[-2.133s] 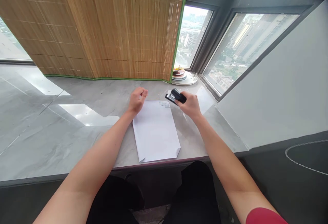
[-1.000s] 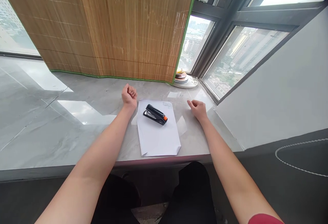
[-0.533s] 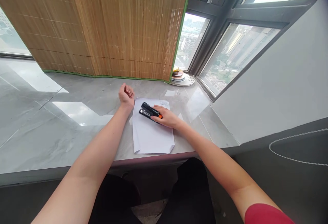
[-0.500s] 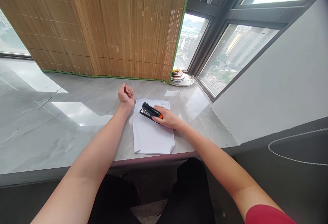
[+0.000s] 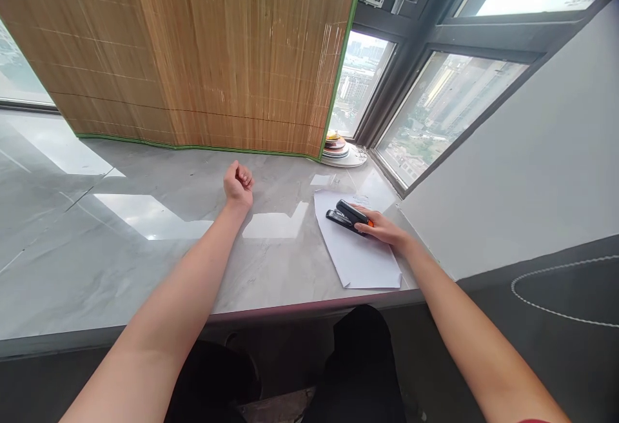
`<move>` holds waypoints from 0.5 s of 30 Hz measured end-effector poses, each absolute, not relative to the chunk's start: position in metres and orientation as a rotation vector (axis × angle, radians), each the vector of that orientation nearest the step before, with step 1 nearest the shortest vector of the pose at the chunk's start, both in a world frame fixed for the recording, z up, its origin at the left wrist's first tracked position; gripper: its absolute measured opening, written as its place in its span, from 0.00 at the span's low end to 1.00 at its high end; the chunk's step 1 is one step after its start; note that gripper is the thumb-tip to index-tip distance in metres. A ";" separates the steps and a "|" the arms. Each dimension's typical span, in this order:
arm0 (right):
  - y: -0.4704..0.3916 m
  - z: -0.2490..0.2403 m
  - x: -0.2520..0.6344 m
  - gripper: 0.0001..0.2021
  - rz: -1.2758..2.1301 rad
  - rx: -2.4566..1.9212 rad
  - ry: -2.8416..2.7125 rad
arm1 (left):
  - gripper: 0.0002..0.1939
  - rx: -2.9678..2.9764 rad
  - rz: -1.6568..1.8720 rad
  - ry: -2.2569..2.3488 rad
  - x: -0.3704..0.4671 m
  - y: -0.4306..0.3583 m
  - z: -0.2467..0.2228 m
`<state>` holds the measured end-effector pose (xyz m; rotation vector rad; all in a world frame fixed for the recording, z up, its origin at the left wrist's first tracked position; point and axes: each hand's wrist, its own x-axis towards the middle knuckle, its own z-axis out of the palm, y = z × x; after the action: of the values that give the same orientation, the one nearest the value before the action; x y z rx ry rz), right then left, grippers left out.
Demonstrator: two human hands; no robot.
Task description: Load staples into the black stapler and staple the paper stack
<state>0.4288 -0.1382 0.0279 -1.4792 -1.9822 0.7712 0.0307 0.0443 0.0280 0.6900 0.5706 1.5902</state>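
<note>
My right hand (image 5: pixel 380 224) is wrapped round the rear of a black stapler (image 5: pixel 349 216) with an orange part near its back end. The stapler's jaws point left and stand apart. Beneath it lie white paper sheets (image 5: pixel 363 262), with a curled near corner and some faint marks along the far edge; whether the stapler presses on them I cannot tell. My left hand (image 5: pixel 238 184) rests on the grey countertop (image 5: pixel 280 262), left of the paper, its fingers curled into a loose fist with nothing visible in them.
A bamboo blind (image 5: pixel 207 55) with a green edge hangs along the back. In the corner by the window sits a stack of plates (image 5: pixel 343 152). A white wall (image 5: pixel 503 171) bounds the right side, where a beaded cord (image 5: pixel 520 287) hangs. The counter's front edge runs before my legs.
My right hand, the stapler and the paper have slid right together, toward the wall. The paper now lies at a slight turn. My left hand has stayed put.
</note>
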 end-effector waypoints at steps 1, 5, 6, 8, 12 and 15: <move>-0.136 0.029 0.434 0.30 0.777 -1.437 -1.928 | 0.24 0.692 1.593 0.567 0.031 0.044 0.028; -0.115 0.023 0.456 0.24 0.431 -1.335 -1.267 | 0.24 0.692 1.590 0.562 0.030 0.044 0.028; -0.109 0.018 0.460 0.26 0.361 -1.359 -1.090 | 0.24 0.693 1.587 0.564 0.030 0.044 0.028; -0.101 0.008 0.468 0.27 0.350 -1.468 -0.928 | 0.24 0.691 1.584 0.564 0.030 0.044 0.028; -0.099 -0.005 0.470 0.24 0.398 -1.723 -1.165 | 0.24 0.674 1.590 0.551 0.030 0.043 0.028; -0.100 -0.004 0.467 0.23 0.306 -1.827 -1.256 | 0.24 0.664 1.599 0.576 0.029 0.042 0.028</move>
<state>0.4671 -0.1003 -0.0038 -1.8267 -1.2561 0.3059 0.0289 0.0421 0.0276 0.6641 0.5756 1.5991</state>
